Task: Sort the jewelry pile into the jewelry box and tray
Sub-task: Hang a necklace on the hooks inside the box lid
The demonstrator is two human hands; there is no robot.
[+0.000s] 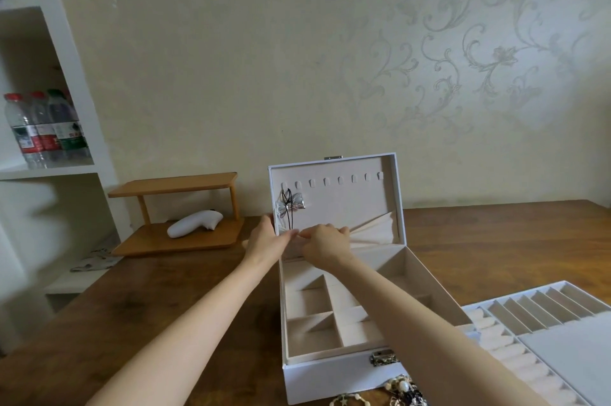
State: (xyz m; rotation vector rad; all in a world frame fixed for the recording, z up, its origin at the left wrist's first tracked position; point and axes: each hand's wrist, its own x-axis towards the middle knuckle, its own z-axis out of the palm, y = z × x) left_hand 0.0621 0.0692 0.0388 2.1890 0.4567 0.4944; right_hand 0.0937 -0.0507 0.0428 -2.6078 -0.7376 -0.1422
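Note:
A white jewelry box (330,372) stands open on the wooden table, its lid (393,194) upright with a row of hooks. A silver butterfly pendant on a black cord (291,205) hangs from a hook at the lid's left. My left hand (267,237) holds the lid's left edge, fingers reaching to the fabric pocket (373,230). My right hand (325,240) pinches that pocket's top edge and pulls it. The jewelry pile (396,392) lies in front of the box. A white tray (568,349) with slots and ring rolls sits at the right.
A wooden two-tier stand (178,240) with a white handheld device (195,223) on it sits at the left back of the table. White shelves with water bottles (43,127) stand at the far left. The wall is close behind the box.

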